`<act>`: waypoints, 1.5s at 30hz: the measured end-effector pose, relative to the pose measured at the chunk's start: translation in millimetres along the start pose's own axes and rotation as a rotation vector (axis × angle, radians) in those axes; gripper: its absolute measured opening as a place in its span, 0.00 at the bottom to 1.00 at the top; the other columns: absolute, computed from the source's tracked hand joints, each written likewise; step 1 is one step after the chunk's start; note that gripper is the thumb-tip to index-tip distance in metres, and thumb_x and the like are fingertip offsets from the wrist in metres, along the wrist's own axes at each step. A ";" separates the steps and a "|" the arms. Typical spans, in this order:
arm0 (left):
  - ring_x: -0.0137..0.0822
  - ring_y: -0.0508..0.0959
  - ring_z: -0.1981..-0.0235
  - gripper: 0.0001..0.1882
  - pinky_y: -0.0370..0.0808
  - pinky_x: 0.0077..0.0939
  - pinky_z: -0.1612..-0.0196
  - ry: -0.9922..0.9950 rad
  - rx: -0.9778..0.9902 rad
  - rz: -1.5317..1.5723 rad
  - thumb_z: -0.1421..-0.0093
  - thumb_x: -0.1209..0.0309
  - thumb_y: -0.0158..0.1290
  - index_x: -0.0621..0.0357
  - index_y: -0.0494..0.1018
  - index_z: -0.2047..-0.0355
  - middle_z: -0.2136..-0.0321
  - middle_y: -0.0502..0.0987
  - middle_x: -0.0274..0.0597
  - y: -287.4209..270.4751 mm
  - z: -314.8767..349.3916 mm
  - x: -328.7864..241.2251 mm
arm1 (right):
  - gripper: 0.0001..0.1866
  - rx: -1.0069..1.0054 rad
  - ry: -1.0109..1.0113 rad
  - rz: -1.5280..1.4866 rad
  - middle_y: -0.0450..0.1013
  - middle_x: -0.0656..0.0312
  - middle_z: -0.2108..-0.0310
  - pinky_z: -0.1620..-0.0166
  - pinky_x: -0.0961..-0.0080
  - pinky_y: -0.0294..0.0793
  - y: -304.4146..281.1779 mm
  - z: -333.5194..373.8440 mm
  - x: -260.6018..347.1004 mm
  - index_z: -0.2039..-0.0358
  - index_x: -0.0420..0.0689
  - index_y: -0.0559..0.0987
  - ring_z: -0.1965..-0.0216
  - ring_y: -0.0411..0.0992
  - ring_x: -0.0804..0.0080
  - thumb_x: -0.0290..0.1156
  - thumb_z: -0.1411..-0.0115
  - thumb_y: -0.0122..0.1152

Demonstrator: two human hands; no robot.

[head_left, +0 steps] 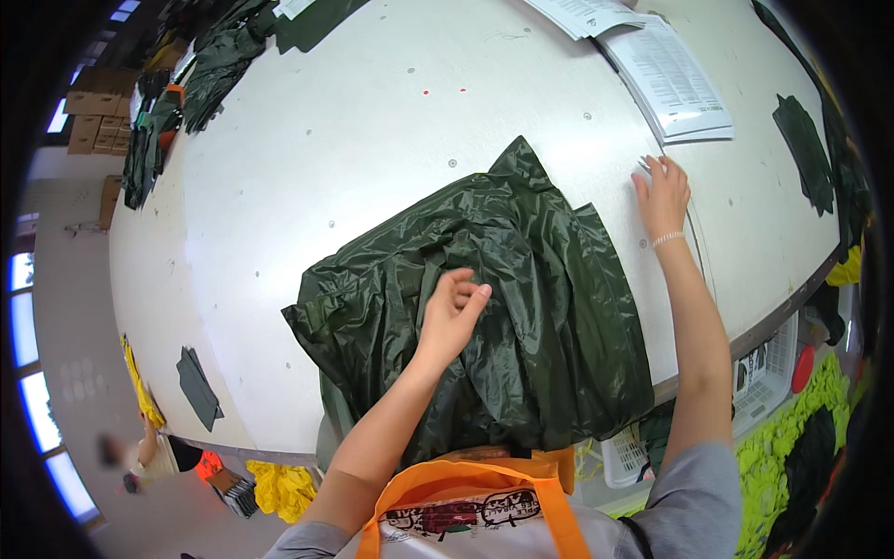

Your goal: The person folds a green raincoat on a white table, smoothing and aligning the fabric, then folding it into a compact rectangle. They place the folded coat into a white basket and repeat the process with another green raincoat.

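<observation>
A shiny dark green waterproof garment point(549, 307) lies crumpled and partly folded in front of me, its lower side reaching the table's near edge. Over its middle is my left hand point(450, 315), fingers loosely curled and the thumb a little apart, with nothing visible in them. To the right of the garment, my right hand point(665, 191) rests low over the white table point(372, 130). Its fingers are bent around a small metal tool point(643, 164); only the tip shows, and its exact kind is hidden.
Printed paper sheets point(666, 79) are stacked at the far right. Dark green fabric pieces point(804, 149) lie at the right edge, with another small piece point(198, 389) at the left. More dark green garments point(223, 70) are heaped far left. White plastic baskets point(768, 377) stand below the table.
</observation>
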State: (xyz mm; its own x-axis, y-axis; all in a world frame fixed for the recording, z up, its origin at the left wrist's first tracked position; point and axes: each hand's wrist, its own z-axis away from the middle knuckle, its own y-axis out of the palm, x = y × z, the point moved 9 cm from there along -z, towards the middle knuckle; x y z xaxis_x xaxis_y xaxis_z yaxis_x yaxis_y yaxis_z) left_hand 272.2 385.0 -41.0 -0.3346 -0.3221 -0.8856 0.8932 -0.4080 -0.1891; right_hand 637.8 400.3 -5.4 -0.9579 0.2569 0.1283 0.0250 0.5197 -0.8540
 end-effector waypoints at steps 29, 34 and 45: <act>0.48 0.70 0.84 0.16 0.63 0.30 0.81 0.622 0.854 0.531 0.47 0.66 0.58 0.71 0.70 0.76 0.85 0.70 0.48 0.5 453.4 -149.8 | 0.24 0.816 -0.689 -1.744 0.52 0.52 0.35 0.35 0.69 0.48 -205.4 219.3 411.5 0.47 0.44 0.70 0.33 0.45 0.62 0.28 0.46 0.60; 0.45 0.74 0.82 0.20 0.67 0.27 0.77 0.666 0.996 0.583 0.52 0.62 0.62 0.71 0.71 0.73 0.81 0.74 0.47 -21.8 533.8 -120.5 | 0.06 1.007 -0.397 -1.410 0.77 0.58 0.63 0.52 0.75 0.71 -228.9 268.9 372.1 0.68 0.38 0.77 0.64 0.74 0.73 0.25 0.45 0.56; 0.50 0.73 0.68 0.35 0.70 0.38 0.66 0.993 0.196 -0.350 0.61 0.55 0.68 0.62 0.61 0.61 0.71 0.70 0.49 2.4 589.6 -67.3 | 0.14 0.440 -0.096 -0.253 0.72 0.62 0.67 0.55 0.79 0.68 -583.0 294.2 -20.4 0.61 0.37 0.74 0.62 0.70 0.75 0.18 0.50 0.52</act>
State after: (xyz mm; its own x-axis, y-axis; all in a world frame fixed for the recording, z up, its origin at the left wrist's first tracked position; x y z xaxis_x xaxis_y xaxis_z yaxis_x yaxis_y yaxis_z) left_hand 119.7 -98.0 268.3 -0.0899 0.6429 -0.7607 0.7016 -0.5012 -0.5065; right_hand 558.6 -147.6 341.5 -0.9409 0.0805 0.3289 -0.3137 0.1581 -0.9363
